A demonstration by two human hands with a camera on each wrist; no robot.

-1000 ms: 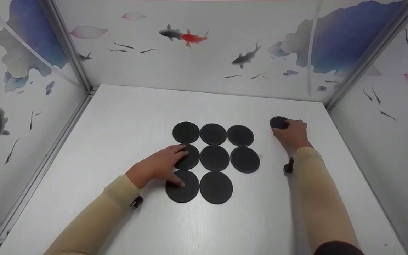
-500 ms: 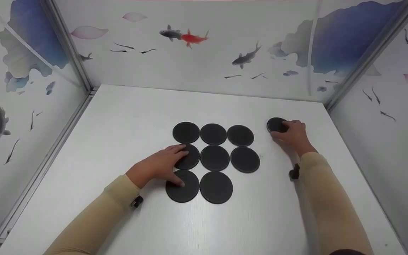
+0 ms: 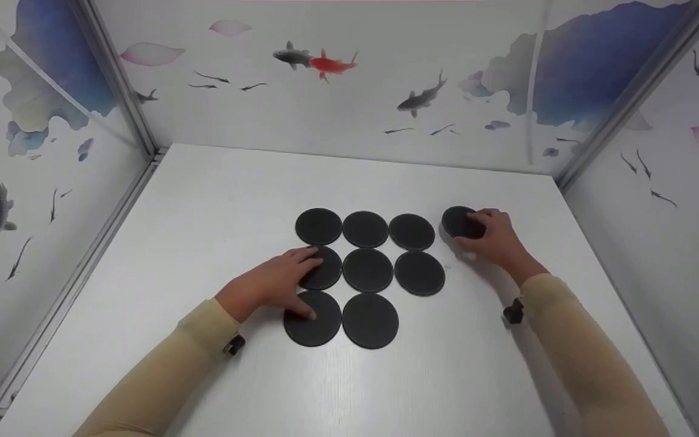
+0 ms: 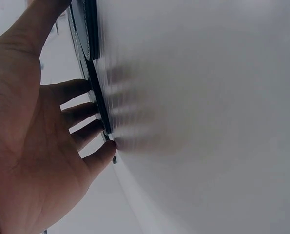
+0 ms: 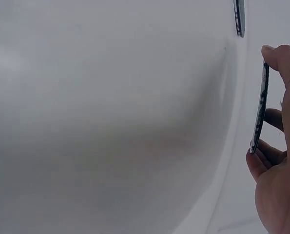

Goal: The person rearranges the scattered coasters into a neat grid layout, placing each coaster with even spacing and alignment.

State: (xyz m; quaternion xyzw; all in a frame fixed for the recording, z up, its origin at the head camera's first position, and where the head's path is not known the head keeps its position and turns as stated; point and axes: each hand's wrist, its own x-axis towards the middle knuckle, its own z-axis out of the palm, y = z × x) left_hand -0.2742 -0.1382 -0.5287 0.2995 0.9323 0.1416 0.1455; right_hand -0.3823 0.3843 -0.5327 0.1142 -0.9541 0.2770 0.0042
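Note:
In the head view, several round black coasters lie flat, edge to edge, in rows on the white table. My left hand point(image 3: 270, 285) rests spread at their left side, fingertips on the middle-left coaster point(image 3: 327, 273) and thumb on the front-left coaster point(image 3: 310, 328). Stitched rims and the straight fingers point(image 4: 79, 114) show in the left wrist view. Right of the back row, my right hand point(image 3: 496, 238) pinches another coaster point(image 3: 459, 222) by its edges, thumb at the near side. The right wrist view shows this coaster point(image 5: 261, 107) edge-on, raised off the tabletop.
The back row ends with a coaster point(image 3: 412, 232) near the held one; below it lies another coaster point(image 3: 420, 274). The front row's second coaster point(image 3: 371, 321) has bare white table point(image 3: 440, 346) to its right. Printed panels point(image 3: 325, 109) wall the table's back and sides.
My right hand has moved left and slightly nearer with the pinched coaster, toward the back row's right end. The left hand and the laid coasters have stayed in place.

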